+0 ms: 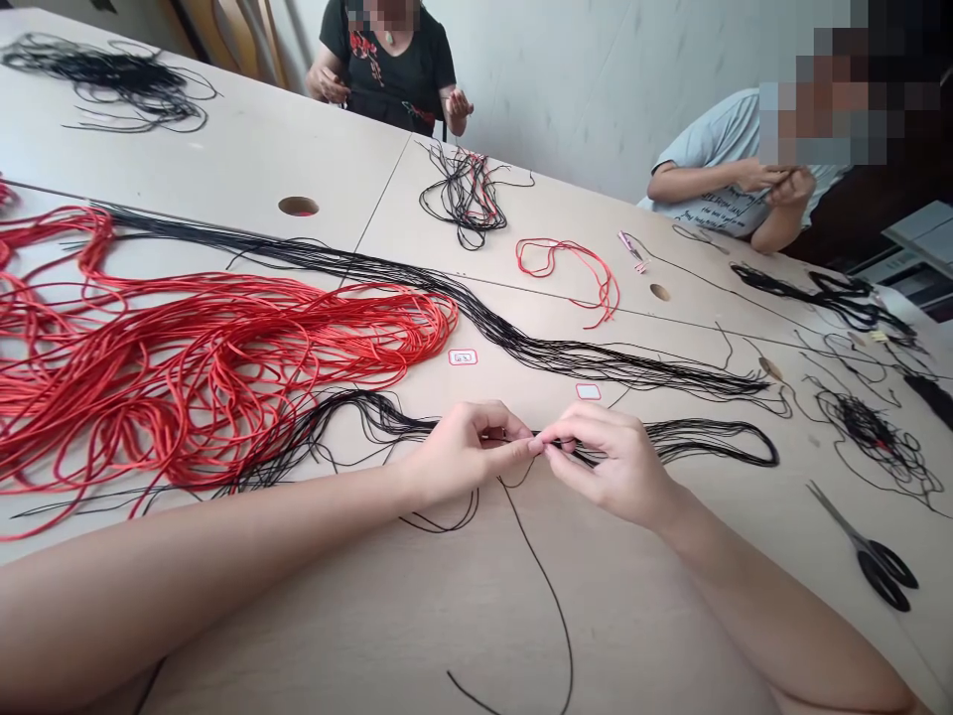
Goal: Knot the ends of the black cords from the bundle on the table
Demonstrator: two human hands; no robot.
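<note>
My left hand (480,447) and my right hand (603,459) meet above the table, their fingertips almost touching. Both are closed in a pinch on a thin black cord (541,556), whose loose end drops from between them and curls toward the table's near edge. The exact spot where the fingers grip it is mostly hidden. Behind my hands lies a bundle of black cords (715,429), looped at its right end. On its left, this bundle spreads over a big heap of red cords (283,328).
A long black cord bundle (551,353) crosses the table (372,616) diagonally. Scissors (871,556) lie at right, near a tangled black cord pile (868,437). A small red cord coil (611,278) is farther back. Two people sit across, one in a black shirt (387,74).
</note>
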